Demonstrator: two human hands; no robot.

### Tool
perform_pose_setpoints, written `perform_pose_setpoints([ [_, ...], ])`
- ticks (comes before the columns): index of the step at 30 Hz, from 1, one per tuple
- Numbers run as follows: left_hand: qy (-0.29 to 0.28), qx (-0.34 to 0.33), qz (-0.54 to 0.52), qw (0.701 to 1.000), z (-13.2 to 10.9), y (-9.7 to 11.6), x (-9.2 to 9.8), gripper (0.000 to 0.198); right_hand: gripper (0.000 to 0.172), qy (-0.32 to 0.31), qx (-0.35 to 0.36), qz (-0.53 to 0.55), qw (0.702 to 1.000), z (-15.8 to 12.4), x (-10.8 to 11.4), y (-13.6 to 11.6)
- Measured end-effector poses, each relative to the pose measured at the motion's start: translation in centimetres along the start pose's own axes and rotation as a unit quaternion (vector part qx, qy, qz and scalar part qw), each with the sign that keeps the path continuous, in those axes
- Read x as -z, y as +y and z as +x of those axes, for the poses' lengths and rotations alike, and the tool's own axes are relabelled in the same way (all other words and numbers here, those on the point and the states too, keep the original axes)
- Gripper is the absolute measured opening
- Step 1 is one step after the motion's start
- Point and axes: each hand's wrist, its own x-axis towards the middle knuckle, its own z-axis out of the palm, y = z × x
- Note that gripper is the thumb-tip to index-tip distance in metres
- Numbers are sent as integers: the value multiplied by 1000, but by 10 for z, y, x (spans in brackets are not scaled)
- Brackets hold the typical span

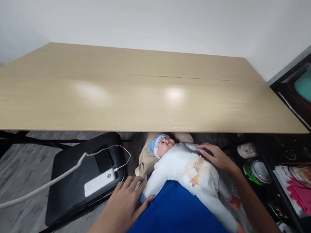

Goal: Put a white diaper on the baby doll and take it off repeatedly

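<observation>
A baby doll (172,165) lies on its back across my lap, its head turned up toward the table edge. It wears a blue and white cap (155,145) with lettering, a white long-sleeved outfit and a diaper (203,172) with an orange print. My left hand (131,195) is closed around the cuff end of one white sleeve (156,181), thumb below and fingers above. At the doll's other arm, my right hand (215,156) has its fingertips closed on the end of that sleeve (191,147). The doll's bare feet point toward the lower right.
A light wooden table (143,96) stands ahead, its front edge just above the doll's head. To the left, a black stool seat (69,180) carries a white power bank (100,182) with a cable and a dark phone (104,160). At right, a black shelf holds cloths (303,194) and jars (259,172).
</observation>
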Motion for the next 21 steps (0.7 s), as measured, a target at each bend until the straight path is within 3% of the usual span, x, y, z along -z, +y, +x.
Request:
perform_pose_setpoints([
  [4,49,-11,-76,996,31,-5,3,50,32,-17,76,-7,997,14,-9,-51],
  [7,69,22,-123,990,50,-25,-2,52,31,-50,151,-19,987,24,-20,-77],
  [12,94,61,-183,977,41,-55,-28,44,29,-109,172,-11,979,33,-39,-103],
  [16,142,25,-221,965,30,-41,-42,28,23,-157,169,-20,973,39,-60,-112],
  [21,122,-146,-224,956,55,-5,-41,13,14,-138,145,-56,978,42,-75,-107],
])
